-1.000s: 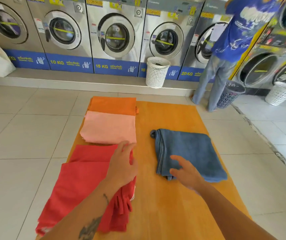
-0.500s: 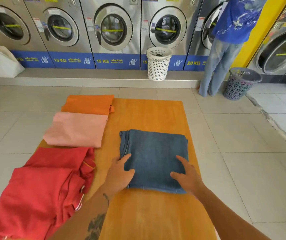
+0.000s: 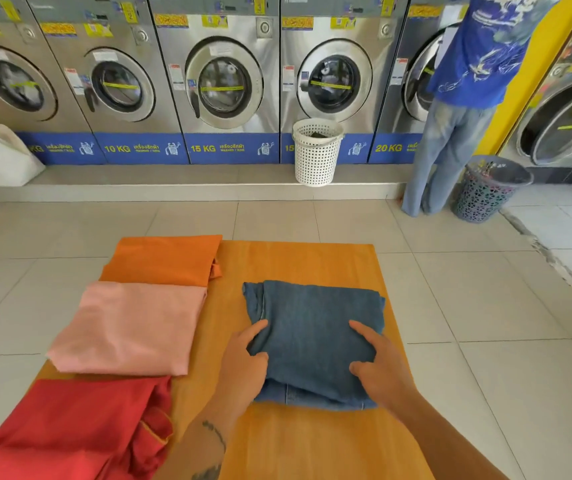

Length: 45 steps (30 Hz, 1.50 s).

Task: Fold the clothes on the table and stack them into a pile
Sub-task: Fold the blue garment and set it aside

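A folded blue denim garment (image 3: 312, 320) lies on the right half of the orange table (image 3: 298, 261). My left hand (image 3: 243, 368) grips its near left edge, thumb on top. My right hand (image 3: 379, 368) holds its near right edge, fingers spread over the cloth. Along the table's left side lie three garments: a flat orange one (image 3: 163, 259) at the far end, a folded pink one (image 3: 128, 329) in the middle, and a rumpled red one (image 3: 70, 434) nearest me, hanging off the table's left edge.
A row of washing machines (image 3: 224, 81) lines the far wall. A white basket (image 3: 316, 152) stands on the step below them. A person in a blue shirt (image 3: 478, 64) stands at the right by a dark basket (image 3: 490, 188). Tiled floor surrounds the table.
My left hand left the red garment and came to the denim's left edge. Both hands closed on the denim's near edge. The view swung so the denim sits in front of me.
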Motion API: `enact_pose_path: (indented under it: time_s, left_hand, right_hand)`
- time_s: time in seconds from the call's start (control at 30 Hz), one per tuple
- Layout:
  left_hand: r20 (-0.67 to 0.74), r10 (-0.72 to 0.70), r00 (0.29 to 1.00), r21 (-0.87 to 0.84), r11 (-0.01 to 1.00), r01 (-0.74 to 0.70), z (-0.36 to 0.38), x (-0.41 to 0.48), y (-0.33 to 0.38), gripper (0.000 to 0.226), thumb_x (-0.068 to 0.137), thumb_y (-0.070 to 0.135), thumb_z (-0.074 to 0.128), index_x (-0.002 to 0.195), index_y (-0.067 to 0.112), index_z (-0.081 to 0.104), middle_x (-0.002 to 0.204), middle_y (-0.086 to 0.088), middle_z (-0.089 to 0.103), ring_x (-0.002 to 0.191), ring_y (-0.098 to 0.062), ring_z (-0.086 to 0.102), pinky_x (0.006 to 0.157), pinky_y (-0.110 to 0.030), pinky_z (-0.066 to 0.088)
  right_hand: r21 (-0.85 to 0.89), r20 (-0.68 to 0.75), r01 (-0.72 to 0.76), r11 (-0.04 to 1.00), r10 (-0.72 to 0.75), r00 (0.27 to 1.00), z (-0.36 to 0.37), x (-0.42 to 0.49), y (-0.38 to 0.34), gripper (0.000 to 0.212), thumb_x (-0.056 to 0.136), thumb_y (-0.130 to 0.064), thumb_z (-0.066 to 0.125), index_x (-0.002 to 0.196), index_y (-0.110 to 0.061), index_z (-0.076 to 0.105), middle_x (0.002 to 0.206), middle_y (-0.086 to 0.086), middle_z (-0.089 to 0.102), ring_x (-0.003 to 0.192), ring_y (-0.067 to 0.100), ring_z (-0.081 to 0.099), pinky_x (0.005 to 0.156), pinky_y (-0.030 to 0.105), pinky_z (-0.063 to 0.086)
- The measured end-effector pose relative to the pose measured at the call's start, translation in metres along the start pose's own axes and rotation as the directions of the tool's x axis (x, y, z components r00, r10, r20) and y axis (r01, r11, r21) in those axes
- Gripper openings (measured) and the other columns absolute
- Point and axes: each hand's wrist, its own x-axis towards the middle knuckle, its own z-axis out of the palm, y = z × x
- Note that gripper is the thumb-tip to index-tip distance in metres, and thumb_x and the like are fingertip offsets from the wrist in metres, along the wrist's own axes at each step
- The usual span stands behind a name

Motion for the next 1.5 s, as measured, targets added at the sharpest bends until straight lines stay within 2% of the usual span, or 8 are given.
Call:
enact_pose_path:
  time_s: [0.23, 0.4, 0.7, 0.83, 1.03, 1.17, 1.33, 1.5]
  left_hand:
    - [-0.009, 0.094, 0.996, 0.098, 0.991, -0.093, 0.008, 0.070, -0.003, 0.057, 0.093, 0.002, 0.054, 0.140, 0.034, 0.049, 0.139, 0.013, 0.043, 0.123, -0.003, 0.040, 0.090, -0.010, 0.036]
    - [0.038, 0.127, 0.991, 0.145, 0.981, -0.131, 0.002, 0.072, -0.017, 0.057, 0.094, 0.012, 0.058, 0.144, 0.036, 0.044, 0.141, 0.017, 0.039, 0.131, -0.004, 0.036, 0.108, -0.022, 0.029]
    - [0.042, 0.065, 0.997, 0.137, 0.988, -0.071, -0.037, 0.022, 0.010, 0.050, 0.092, 0.005, 0.047, 0.139, 0.020, 0.053, 0.142, 0.004, 0.052, 0.132, -0.017, 0.048, 0.108, -0.032, 0.040]
    - [-0.105, 0.057, 0.993, 0.084, 0.995, -0.048, -0.074, -0.019, 0.020, 0.040, 0.089, 0.007, 0.052, 0.119, 0.029, 0.065, 0.124, 0.007, 0.062, 0.088, -0.018, 0.067, 0.063, -0.025, 0.047]
    - [-0.256, 0.119, 0.959, 0.030, 0.993, -0.115, -0.144, -0.066, 0.020, 0.036, 0.087, 0.003, 0.055, 0.109, 0.028, 0.069, 0.115, 0.004, 0.066, 0.055, 0.002, 0.056, 0.051, -0.013, 0.044]
    - [-0.327, 0.092, 0.941, 0.058, 0.995, -0.077, -0.196, -0.071, 0.006, 0.037, 0.086, 0.003, 0.056, 0.110, 0.028, 0.069, 0.115, 0.004, 0.066, 0.060, -0.005, 0.056, 0.054, -0.013, 0.044]
    - [-0.351, 0.064, 0.934, 0.049, 0.998, -0.050, -0.265, -0.041, -0.018, 0.033, 0.088, 0.008, 0.058, 0.109, 0.032, 0.069, 0.117, 0.004, 0.065, 0.085, -0.011, 0.061, 0.069, -0.022, 0.045]
    - [-0.324, 0.048, 0.945, 0.092, 0.996, -0.019, -0.308, 0.012, -0.050, 0.039, 0.085, 0.012, 0.055, 0.100, 0.046, 0.066, 0.119, 0.006, 0.057, 0.097, -0.009, 0.057, 0.078, -0.027, 0.042]
  right_hand:
    - [-0.131, -0.083, -0.065, 0.989, 0.054, 0.995, 0.006, 0.068, -0.004, 0.071, 0.080, -0.006, 0.053, 0.142, -0.038, 0.043, 0.135, -0.001, 0.047, 0.109, 0.014, 0.047, 0.080, 0.021, 0.042]
    - [-0.196, -0.064, -0.071, 0.978, 0.060, 0.996, 0.007, 0.073, 0.004, 0.069, 0.084, -0.009, 0.053, 0.145, -0.039, 0.039, 0.135, 0.000, 0.044, 0.106, 0.013, 0.044, 0.079, 0.021, 0.041]
    - [-0.541, -0.067, -0.049, 0.839, 0.015, 0.998, -0.003, 0.009, -0.038, 0.076, 0.075, -0.023, 0.052, 0.147, -0.035, 0.027, 0.149, 0.003, 0.028, 0.126, 0.031, 0.036, 0.103, 0.051, 0.038]
    - [-0.408, 0.002, 0.033, 0.912, -0.035, 0.999, 0.004, -0.022, -0.058, 0.074, 0.078, -0.018, 0.055, 0.147, -0.030, 0.031, 0.147, 0.007, 0.030, 0.125, 0.032, 0.041, 0.097, 0.046, 0.048]
    - [-0.117, 0.237, 0.098, 0.988, -0.069, 0.969, 0.048, -0.050, -0.099, 0.066, 0.088, -0.015, 0.060, 0.148, -0.022, 0.034, 0.144, 0.008, 0.041, 0.084, 0.007, 0.054, 0.062, 0.022, 0.047]
    - [-0.048, 0.349, 0.066, 0.997, -0.046, 0.936, 0.088, -0.063, -0.122, 0.060, 0.088, -0.016, 0.063, 0.143, -0.024, 0.040, 0.112, 0.000, 0.057, 0.089, 0.010, 0.058, 0.076, 0.032, 0.051]
    - [0.036, 0.412, -0.022, 0.999, 0.006, 0.911, 0.138, -0.055, -0.144, 0.064, 0.088, -0.021, 0.067, 0.144, -0.035, 0.039, 0.141, 0.005, 0.044, 0.126, 0.022, 0.048, 0.099, 0.041, 0.046]
    - [0.069, 0.323, -0.098, 0.993, 0.070, 0.944, 0.198, -0.035, -0.164, 0.059, 0.088, -0.023, 0.068, 0.140, -0.033, 0.043, 0.125, 0.002, 0.052, 0.114, 0.019, 0.053, 0.102, 0.047, 0.045]
